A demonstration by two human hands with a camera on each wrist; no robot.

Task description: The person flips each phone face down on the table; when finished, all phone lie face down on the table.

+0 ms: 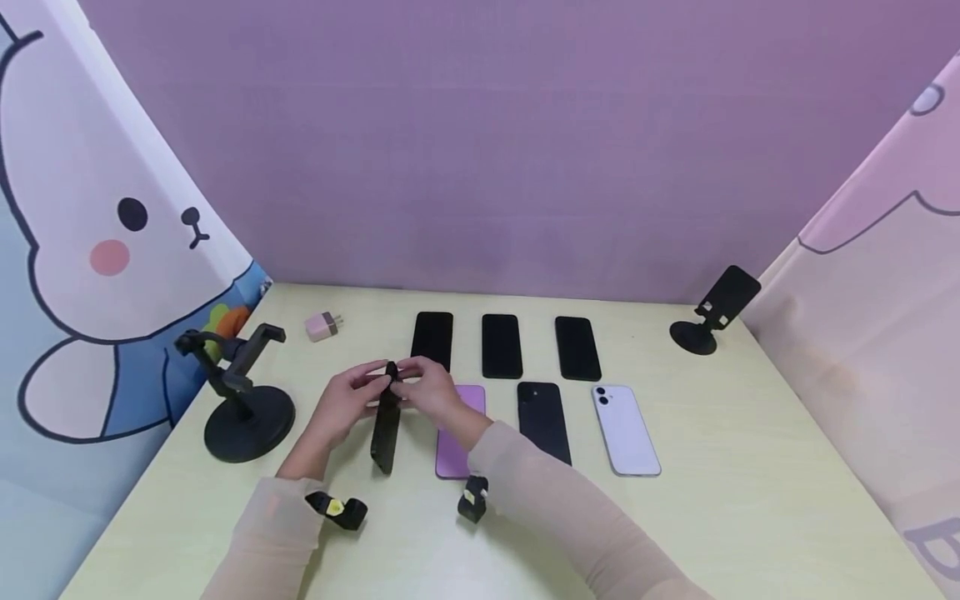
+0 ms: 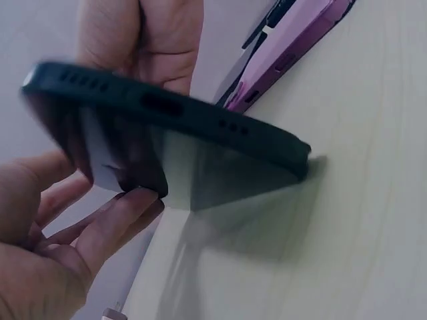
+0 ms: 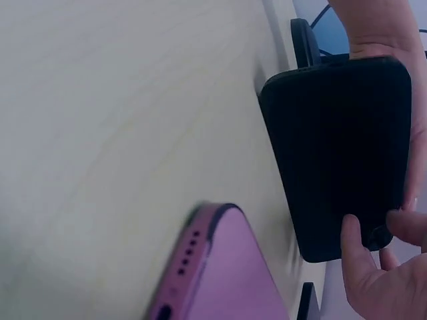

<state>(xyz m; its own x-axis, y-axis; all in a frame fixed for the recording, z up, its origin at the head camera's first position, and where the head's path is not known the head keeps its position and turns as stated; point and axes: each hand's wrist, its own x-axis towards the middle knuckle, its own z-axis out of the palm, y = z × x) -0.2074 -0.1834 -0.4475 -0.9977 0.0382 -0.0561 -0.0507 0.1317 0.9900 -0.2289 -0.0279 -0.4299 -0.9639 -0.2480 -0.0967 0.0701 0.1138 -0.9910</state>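
Observation:
A dark phone (image 1: 386, 433) stands on its long edge on the table, its far end between both hands. My left hand (image 1: 347, 402) grips that end from the left. In the left wrist view its fingers (image 2: 127, 210) touch the glossy screen. My right hand (image 1: 429, 392) pinches the same end from the right. The right wrist view shows right-hand fingers (image 3: 357, 247) on the phone's dark back (image 3: 340, 153), around the corner with the camera. Just right of it lies a purple phone (image 1: 452, 454), partly covered by my right forearm.
Behind are several black phones (image 1: 502, 346) in a row. Nearer, to the right, lie a black phone (image 1: 543, 417) and a white phone (image 1: 627, 429). A phone stand (image 1: 250, 423) is at left, a smaller stand (image 1: 693, 337) at far right, and a pink charger plug (image 1: 320, 327) at back left.

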